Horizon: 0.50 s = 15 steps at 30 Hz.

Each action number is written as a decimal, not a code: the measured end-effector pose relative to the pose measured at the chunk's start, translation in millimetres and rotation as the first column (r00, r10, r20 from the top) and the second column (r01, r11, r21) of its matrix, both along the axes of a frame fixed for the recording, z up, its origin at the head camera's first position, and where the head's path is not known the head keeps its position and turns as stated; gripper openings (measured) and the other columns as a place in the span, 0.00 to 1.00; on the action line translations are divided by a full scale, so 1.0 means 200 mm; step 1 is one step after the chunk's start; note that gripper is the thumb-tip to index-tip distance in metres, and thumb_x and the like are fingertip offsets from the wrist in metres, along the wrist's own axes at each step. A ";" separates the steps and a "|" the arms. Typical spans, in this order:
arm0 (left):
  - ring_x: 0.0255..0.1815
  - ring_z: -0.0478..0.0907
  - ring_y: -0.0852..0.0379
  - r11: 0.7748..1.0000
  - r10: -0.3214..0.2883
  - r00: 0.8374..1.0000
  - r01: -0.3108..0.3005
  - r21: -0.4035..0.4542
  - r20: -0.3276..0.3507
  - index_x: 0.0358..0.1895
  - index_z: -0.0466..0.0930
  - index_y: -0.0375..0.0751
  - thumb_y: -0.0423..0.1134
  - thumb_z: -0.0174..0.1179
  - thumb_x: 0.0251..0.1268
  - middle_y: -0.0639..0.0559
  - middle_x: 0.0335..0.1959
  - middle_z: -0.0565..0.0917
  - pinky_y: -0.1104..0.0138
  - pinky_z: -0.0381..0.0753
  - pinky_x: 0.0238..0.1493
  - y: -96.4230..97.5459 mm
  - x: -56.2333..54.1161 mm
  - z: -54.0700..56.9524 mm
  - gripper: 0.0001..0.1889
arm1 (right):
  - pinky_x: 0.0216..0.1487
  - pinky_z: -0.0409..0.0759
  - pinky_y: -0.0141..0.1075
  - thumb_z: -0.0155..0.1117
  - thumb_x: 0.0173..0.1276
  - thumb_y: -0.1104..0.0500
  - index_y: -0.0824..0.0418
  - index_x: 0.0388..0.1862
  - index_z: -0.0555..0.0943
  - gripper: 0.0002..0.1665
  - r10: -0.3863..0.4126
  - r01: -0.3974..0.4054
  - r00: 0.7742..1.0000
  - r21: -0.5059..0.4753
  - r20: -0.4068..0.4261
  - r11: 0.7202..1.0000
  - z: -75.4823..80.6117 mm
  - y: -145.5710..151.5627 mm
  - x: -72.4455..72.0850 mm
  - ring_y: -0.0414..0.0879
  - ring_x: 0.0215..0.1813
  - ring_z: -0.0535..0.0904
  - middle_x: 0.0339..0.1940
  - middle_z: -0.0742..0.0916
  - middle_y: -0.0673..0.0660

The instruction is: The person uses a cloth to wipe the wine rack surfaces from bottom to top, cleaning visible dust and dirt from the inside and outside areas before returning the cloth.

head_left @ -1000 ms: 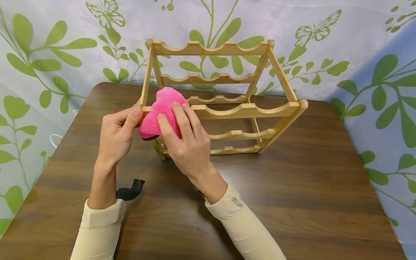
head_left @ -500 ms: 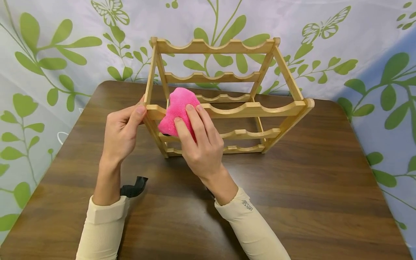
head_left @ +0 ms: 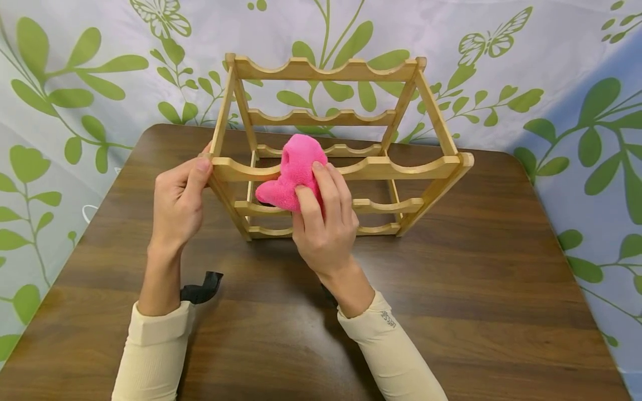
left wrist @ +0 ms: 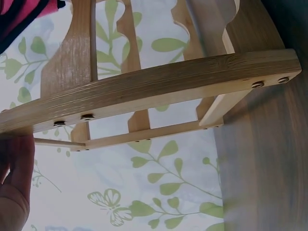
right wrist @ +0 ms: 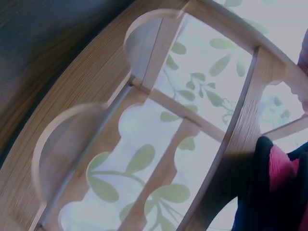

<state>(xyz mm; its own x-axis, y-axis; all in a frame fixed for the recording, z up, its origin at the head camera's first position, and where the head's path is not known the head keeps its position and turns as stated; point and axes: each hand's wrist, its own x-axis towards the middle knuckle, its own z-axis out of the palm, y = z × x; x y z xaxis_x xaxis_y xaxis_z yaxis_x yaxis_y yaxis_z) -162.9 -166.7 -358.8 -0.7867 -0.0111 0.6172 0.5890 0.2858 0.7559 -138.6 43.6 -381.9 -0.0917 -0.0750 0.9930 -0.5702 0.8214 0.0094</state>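
Note:
A light wooden wine rack (head_left: 426, 169) with scalloped rails stands upright on the table. My left hand (head_left: 176, 207) pinches its front left corner at the top, thumb on the near side. In the left wrist view, part of that hand (left wrist: 18, 178) shows against the screwed side bar (left wrist: 168, 86). Folded over the top front rail is a fluffy pink cloth (head_left: 302, 159), pinched by my right hand (head_left: 327, 231) left of the rail's middle. The right wrist view shows the cloth's dark edging (right wrist: 262, 163) wrapped at the rail (right wrist: 238, 130). My right thumb is hidden.
The dark brown wooden table (head_left: 476, 289) spreads around the rack. A black strap (head_left: 203, 288) sticks out beside my left wrist. Behind the table hangs a white backdrop (head_left: 481, 89) with green leaves and butterflies, close to the rack's back.
My right hand has slid the pink cloth rightward along the top front rail, away from the left corner. My left hand stays at that corner, and the rack keeps its place.

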 end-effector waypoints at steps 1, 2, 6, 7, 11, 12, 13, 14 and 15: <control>0.56 0.81 0.54 1.000 -0.005 1.000 0.005 -0.001 -0.006 0.36 0.83 0.18 0.34 0.49 0.78 0.40 0.51 0.83 0.72 0.82 0.46 -0.01 0.00 0.00 0.20 | 0.51 0.83 0.46 0.68 0.59 0.69 0.66 0.43 0.74 0.15 0.004 -0.004 1.000 -0.007 0.003 1.000 0.00 0.01 0.00 0.63 0.53 0.80 0.51 0.82 0.67; 0.56 0.81 0.54 1.000 -0.008 1.000 0.008 -0.004 -0.010 0.37 0.83 0.17 0.34 0.48 0.78 0.38 0.52 0.83 0.72 0.82 0.46 -0.01 -0.01 -0.01 0.20 | 0.51 0.83 0.47 0.67 0.59 0.70 0.66 0.43 0.74 0.14 0.012 -0.012 1.000 -0.015 0.006 1.000 -0.01 0.02 0.00 0.64 0.52 0.80 0.50 0.82 0.67; 0.56 0.81 0.54 1.000 -0.005 1.000 0.005 0.012 -0.008 0.35 0.82 0.16 0.35 0.48 0.78 0.39 0.51 0.83 0.72 0.82 0.45 -0.03 -0.02 -0.01 0.21 | 0.51 0.83 0.48 0.67 0.56 0.70 0.68 0.39 0.74 0.14 0.010 -0.010 1.000 -0.034 0.008 0.999 -0.02 0.05 0.00 0.65 0.50 0.79 0.49 0.82 0.69; 0.55 0.81 0.55 1.000 -0.005 1.000 0.005 0.012 -0.007 0.37 0.83 0.16 0.35 0.48 0.78 0.39 0.51 0.83 0.72 0.82 0.45 -0.03 -0.02 -0.02 0.21 | 0.52 0.82 0.48 0.67 0.55 0.71 0.68 0.39 0.74 0.14 0.008 -0.008 1.000 -0.037 0.005 0.999 -0.03 0.06 0.00 0.66 0.50 0.79 0.49 0.82 0.69; 0.51 0.82 0.59 1.000 -0.002 1.000 0.002 0.023 -0.002 0.40 0.83 0.18 0.37 0.48 0.78 0.40 0.52 0.83 0.74 0.82 0.43 -0.04 -0.02 -0.02 0.21 | 0.52 0.82 0.48 0.68 0.54 0.71 0.68 0.36 0.74 0.13 0.004 -0.004 1.000 -0.049 -0.008 0.999 -0.04 0.09 0.00 0.66 0.49 0.78 0.48 0.82 0.69; 0.51 0.83 0.60 1.000 -0.009 1.000 0.009 0.020 -0.009 0.42 0.82 0.17 0.37 0.48 0.78 0.39 0.54 0.82 0.74 0.82 0.43 -0.04 -0.02 -0.02 0.21 | 0.52 0.82 0.48 0.67 0.53 0.72 0.68 0.36 0.74 0.13 0.003 -0.004 1.000 -0.054 -0.015 0.999 -0.04 0.10 0.00 0.66 0.49 0.78 0.48 0.82 0.69; 0.50 0.83 0.60 1.000 -0.017 1.000 0.018 0.019 -0.013 0.43 0.81 0.16 0.37 0.47 0.79 0.38 0.55 0.81 0.74 0.82 0.43 -0.04 -0.02 -0.02 0.22 | 0.51 0.82 0.49 0.67 0.54 0.72 0.68 0.35 0.74 0.12 0.004 -0.006 1.000 -0.060 -0.022 0.998 -0.04 0.11 0.00 0.66 0.49 0.79 0.47 0.82 0.69; 0.50 0.83 0.61 1.000 -0.018 1.000 0.018 0.021 -0.014 0.42 0.81 0.16 0.38 0.47 0.79 0.38 0.55 0.81 0.74 0.82 0.43 -0.04 -0.02 -0.02 0.22 | 0.51 0.82 0.49 0.66 0.54 0.72 0.68 0.35 0.74 0.11 0.006 -0.008 0.999 -0.067 -0.032 0.998 -0.05 0.12 0.00 0.66 0.49 0.79 0.47 0.82 0.68; 0.50 0.83 0.61 1.000 -0.018 1.000 0.019 0.022 -0.016 0.42 0.81 0.16 0.38 0.47 0.79 0.37 0.55 0.81 0.74 0.82 0.43 -0.04 -0.02 -0.02 0.22 | 0.50 0.82 0.50 0.65 0.54 0.72 0.68 0.34 0.74 0.10 0.006 -0.010 0.999 -0.076 -0.043 0.997 -0.05 0.12 0.00 0.66 0.48 0.79 0.46 0.82 0.68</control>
<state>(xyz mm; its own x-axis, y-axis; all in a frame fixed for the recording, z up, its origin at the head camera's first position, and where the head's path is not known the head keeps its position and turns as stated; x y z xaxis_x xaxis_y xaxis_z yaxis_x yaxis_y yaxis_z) -166.7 -175.1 -363.3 -0.7773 -0.0103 0.6291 0.6057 0.2580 0.7527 -138.3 68.1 -391.7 -0.0489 0.0003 0.9988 -0.5773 0.8161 -0.0285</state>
